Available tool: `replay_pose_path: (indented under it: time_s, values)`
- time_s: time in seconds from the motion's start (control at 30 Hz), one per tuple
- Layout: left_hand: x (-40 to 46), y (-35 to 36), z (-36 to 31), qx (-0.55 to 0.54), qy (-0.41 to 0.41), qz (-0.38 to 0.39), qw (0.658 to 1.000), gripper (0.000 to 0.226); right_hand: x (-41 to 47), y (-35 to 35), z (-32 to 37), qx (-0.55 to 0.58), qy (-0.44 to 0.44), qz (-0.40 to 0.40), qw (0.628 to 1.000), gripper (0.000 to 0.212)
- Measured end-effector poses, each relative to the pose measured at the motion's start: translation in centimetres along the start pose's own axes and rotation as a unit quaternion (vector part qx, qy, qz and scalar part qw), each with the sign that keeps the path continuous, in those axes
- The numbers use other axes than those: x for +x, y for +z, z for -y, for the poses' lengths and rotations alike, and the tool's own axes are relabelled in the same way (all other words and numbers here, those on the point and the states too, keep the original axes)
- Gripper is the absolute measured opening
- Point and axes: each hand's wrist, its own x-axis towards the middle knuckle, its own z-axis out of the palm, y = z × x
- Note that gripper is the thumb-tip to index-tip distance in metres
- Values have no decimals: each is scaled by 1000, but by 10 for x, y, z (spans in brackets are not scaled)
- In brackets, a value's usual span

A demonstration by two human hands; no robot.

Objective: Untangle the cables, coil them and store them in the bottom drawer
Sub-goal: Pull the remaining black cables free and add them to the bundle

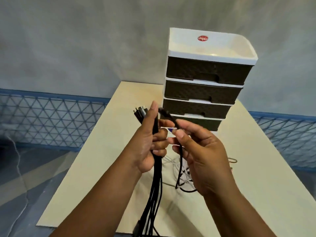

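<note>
Both forearms bare, no sleeves; left hand & right hand ungloved.

Drawer unit at the back of the tabletop, cables in front.

A white plastic four-drawer unit stood at the far end of the pale rectangular tabletop. Nearer the camera, a loose tangle of thin white and black cables lay on it, with a bundle of black cables raised just to their left.

You are in a plain home-like room: a rough grey plastered wall, a blue band with painted lattice pattern along its base, a pale table, and a small plastic drawer unit labelled Uniplus.
</note>
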Motion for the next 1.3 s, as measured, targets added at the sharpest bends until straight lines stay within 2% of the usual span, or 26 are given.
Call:
replay_pose_path:
  time_s: [0.1,0.27,0.37,0.43,0.57,0.67,0.73,0.8,0.87,0.93,1.0,1.03,1.17,1.3]
  values:
    - [-1,9,9,46,32,-24,998,52,-3,1,-11,-37,-41,16,998,28]
    - [-1,19,21,84,65,-74,992,30,0,-9,-22,-124,-98,25,987,29]
    - [2,20,21,74,89,-126,985,35,0,-14,-28,-191,-149,24,970,28]
    - [6,17,18,28,108,-140,984,39,-5,-17,-39,-229,-164,33,959,23]
    - [16,-3,4,-112,144,-107,977,42,-25,-37,-76,-243,-78,91,963,22]
    - [19,-20,-6,-207,154,-89,962,41,-34,-75,-104,-383,-48,165,908,9]
    - [18,-28,-12,-271,150,-70,948,41,-35,-100,-116,-455,-59,191,868,0]
    - [18,-35,-16,-306,131,-34,942,44,-35,-115,-120,-517,-102,197,827,13]
    - [19,-39,-18,-281,124,-27,951,44,-29,-123,-116,-574,-146,202,780,23]
    - [20,-40,-19,-247,125,-33,960,43,-17,-123,-104,-615,-188,191,741,21]
    - [20,-38,-20,-212,129,-39,968,40,-1,-119,-82,-629,-235,152,725,23]
    - [19,-37,-21,-194,130,-42,971,39,7,-115,-66,-626,-248,122,730,24]
    - [19,-26,-17,-128,123,-46,983,32,35,-92,5,-557,-245,14,793,20]
    - [23,-4,-5,-41,118,-40,991,15,58,-62,54,-424,-218,37,879,17]
